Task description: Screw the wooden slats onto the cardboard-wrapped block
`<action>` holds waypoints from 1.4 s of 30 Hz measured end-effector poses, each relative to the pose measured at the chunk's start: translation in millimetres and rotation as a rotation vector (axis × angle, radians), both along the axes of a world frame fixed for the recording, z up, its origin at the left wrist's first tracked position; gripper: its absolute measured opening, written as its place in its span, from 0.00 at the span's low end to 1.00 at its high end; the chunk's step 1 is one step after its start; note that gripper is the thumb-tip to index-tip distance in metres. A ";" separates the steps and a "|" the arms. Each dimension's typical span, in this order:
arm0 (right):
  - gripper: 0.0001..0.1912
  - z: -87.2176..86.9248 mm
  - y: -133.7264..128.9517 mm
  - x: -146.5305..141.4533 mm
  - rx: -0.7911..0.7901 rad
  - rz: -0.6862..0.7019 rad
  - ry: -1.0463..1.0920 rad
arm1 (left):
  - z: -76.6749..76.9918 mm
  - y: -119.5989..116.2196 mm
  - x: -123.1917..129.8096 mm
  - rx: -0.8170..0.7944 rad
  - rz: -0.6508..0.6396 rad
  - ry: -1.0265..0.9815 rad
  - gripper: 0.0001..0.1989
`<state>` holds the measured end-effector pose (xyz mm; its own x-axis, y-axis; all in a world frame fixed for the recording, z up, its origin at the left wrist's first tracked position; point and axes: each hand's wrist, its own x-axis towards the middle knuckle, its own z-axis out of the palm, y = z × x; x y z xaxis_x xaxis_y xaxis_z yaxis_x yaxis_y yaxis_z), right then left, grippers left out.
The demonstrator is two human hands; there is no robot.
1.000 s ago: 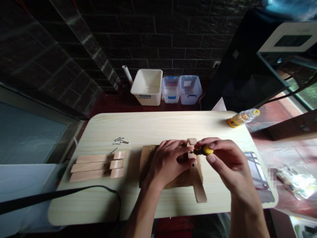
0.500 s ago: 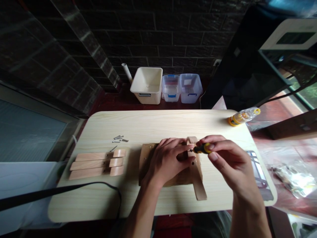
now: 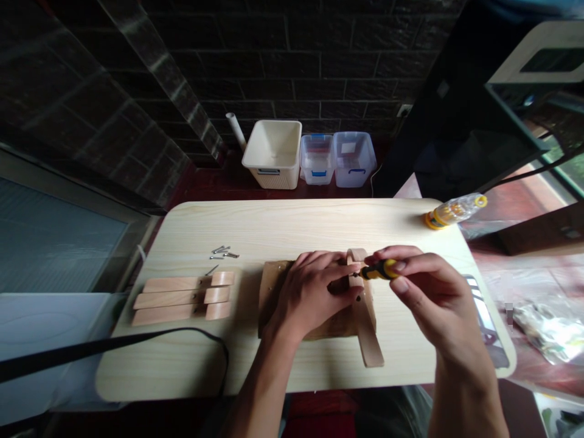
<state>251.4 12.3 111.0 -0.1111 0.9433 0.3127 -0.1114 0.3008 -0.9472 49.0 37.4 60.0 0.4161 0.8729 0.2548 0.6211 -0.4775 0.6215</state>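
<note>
My left hand (image 3: 310, 292) lies spread over a brown block (image 3: 274, 286), its thumb and index finger on either side of a screw spot on a curved wooden strip (image 3: 368, 340). The strip runs across the block's right part and sticks out past its near edge. My right hand (image 3: 429, 286) pinches the yellow and black handle of a screwdriver (image 3: 381, 269), whose tip points left at the strip between my left fingertips. A dark hole shows in the strip just below. Whether the tip touches a screw is too small to tell.
At the left of the table (image 3: 182, 365) lie several curved wooden strips (image 3: 168, 299) and several screws (image 3: 222, 250). A clear bottle-shaped case (image 3: 456, 210) stands at the back right. A phone-like device (image 3: 488, 328) lies at the right edge. A black strap (image 3: 137, 337) crosses the front left.
The camera view has shifted slightly. My right fingers have turned a little around the screwdriver, whose handle shows more yellow on top. My left hand keeps its place on the block.
</note>
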 end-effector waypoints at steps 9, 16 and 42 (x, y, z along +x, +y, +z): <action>0.12 0.9 -0.9 -2.3 -0.014 -0.005 -0.004 | -0.1 0.3 -0.7 -0.010 -0.008 0.021 0.13; 0.09 0.6 -2.6 -3.6 -0.050 -0.019 0.033 | -1.2 -0.2 -1.3 -0.007 -0.006 0.015 0.16; 0.12 -3.2 0.8 -9.7 0.009 -0.069 0.012 | -0.7 -1.0 -0.6 -0.018 0.009 0.015 0.15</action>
<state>241.7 13.1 107.8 -0.0425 0.9457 0.3223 -0.1016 0.3168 -0.9430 48.4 36.4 59.3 0.4120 0.8809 0.2330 0.6343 -0.4608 0.6208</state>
